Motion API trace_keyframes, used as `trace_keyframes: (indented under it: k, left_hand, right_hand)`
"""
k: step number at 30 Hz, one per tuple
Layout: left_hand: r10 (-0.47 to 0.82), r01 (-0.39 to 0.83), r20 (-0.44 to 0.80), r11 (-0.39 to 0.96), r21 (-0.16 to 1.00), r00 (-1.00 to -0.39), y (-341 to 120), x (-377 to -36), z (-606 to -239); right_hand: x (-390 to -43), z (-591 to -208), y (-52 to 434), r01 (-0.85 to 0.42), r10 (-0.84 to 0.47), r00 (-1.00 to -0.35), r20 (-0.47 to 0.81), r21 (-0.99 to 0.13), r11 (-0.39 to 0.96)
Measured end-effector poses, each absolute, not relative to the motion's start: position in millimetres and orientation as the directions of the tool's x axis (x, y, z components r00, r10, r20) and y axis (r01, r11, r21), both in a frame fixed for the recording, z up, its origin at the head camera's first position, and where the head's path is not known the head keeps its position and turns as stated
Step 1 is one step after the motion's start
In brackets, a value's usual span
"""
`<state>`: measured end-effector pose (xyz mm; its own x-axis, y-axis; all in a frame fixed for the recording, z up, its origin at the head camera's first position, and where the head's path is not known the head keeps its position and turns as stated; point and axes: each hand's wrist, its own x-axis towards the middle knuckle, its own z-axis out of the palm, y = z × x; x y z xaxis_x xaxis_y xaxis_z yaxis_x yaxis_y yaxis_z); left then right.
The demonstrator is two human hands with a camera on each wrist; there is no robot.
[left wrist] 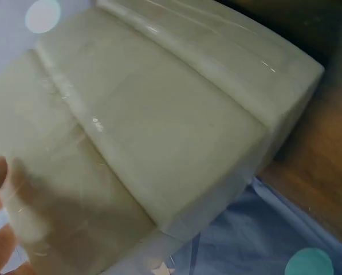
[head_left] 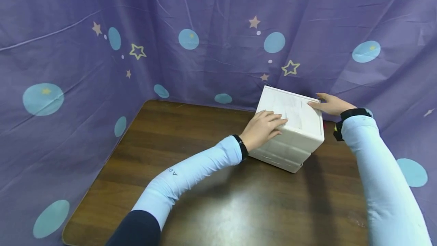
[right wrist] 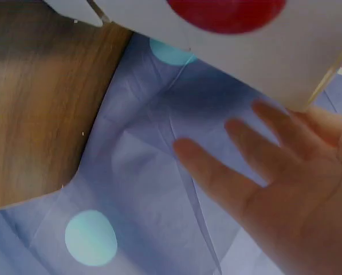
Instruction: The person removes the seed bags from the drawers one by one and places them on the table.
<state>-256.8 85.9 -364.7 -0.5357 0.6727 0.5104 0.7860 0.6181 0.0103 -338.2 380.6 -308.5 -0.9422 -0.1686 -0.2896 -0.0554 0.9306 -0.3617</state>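
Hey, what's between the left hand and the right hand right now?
The white box: in the head view, its top face spans the stretch from the left hand to the right hand, with no other object between.

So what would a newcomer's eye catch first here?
Probably the white box on the brown tabletop, right of centre in the head view, with the left grip and right grip on it. Behind hangs a purple curtain with stars and blue circles. The right wrist view shows a bold red shape against the box.
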Motion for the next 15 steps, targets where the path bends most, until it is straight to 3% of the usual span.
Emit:
trace_keyframes:
  k: [7, 15]
  left_hand:
    - [0.668, 0.784, 0.520, 0.621, 0.005, -0.532, 84, -260, -366]
    - [0.696, 0.811, 0.443, 0.567, 0.144, -0.565, 61, -275, -358]
  right_hand:
    - [-336, -313, 380, -0.053, -0.204, -0.933, -0.298, -0.446, 0.893]
    - [-328, -317, 372, -0.031, -0.175, -0.948, -0.265, -0.472, 0.881]
